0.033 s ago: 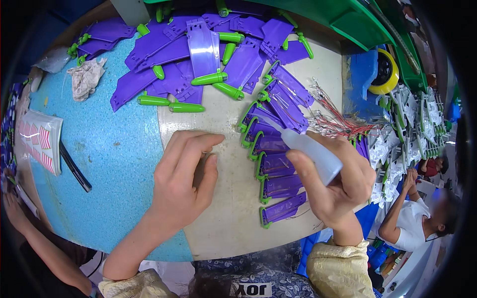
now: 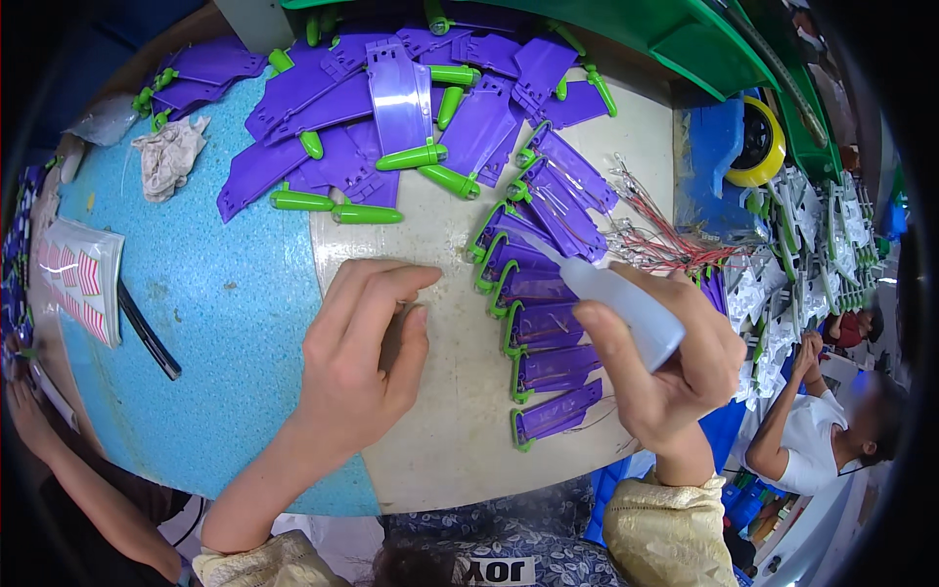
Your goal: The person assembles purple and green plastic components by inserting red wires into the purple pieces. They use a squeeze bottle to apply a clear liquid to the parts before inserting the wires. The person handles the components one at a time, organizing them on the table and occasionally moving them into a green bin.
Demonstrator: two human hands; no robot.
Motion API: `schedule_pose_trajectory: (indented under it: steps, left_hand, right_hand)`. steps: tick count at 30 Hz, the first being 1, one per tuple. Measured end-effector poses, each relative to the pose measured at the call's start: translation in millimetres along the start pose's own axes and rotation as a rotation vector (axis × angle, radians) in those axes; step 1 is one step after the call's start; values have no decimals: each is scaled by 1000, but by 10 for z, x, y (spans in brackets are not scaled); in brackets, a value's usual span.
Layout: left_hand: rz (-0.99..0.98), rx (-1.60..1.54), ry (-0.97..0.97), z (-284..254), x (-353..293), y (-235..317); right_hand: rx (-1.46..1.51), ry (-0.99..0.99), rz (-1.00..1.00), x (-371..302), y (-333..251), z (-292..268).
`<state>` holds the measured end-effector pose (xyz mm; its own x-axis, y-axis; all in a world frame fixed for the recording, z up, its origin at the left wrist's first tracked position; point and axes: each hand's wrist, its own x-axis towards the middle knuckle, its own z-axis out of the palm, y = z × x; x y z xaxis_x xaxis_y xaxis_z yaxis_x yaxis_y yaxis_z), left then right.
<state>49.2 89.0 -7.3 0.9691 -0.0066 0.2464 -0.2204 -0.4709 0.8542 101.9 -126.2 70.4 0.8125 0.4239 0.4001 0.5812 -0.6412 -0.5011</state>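
Observation:
My right hand (image 2: 675, 367) is closed around a small translucent squeeze bottle (image 2: 626, 308). Its thin nozzle points up and left over a row of purple plastic panels (image 2: 548, 325) with green ends. These panels overlap in a column, and thin wires lie on several of them. I cannot tell whether the nozzle tip touches one. My left hand (image 2: 362, 342) rests on the table left of the row. Its fingers are curled, a gap shows between thumb and forefinger, and nothing is visible in it.
More purple panels (image 2: 401, 93) with green ends are heaped at the back. Red and white wires (image 2: 675, 245) bunch right of the row. A crumpled cloth (image 2: 169, 157), a plastic packet (image 2: 83, 279) and a black strip (image 2: 147, 328) lie left. White-and-green parts (image 2: 802, 254) pile at right; other people sit nearby.
My right hand and the squeeze bottle have shifted slightly right and toward me, drawing the nozzle back a little. My left hand and the panels look unmoved.

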Motion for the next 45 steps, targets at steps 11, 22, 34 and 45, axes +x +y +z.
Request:
schedule_pose_trajectory:
  steps: [11,22,34,45]
  left_hand:
    - [173,145,-15,54,466,7]
    - [267,255,-14,203,691,9]
    - [220,248,-55,288,766,45]
    - [233,287,71,128,652,-53]
  right_hand:
    - [79,163,259,50,324,-24]
    - [111,184,302,134,379,-11]
    - [111,218,323,270,521,81]
    - [207,53,318,45,324,-145]
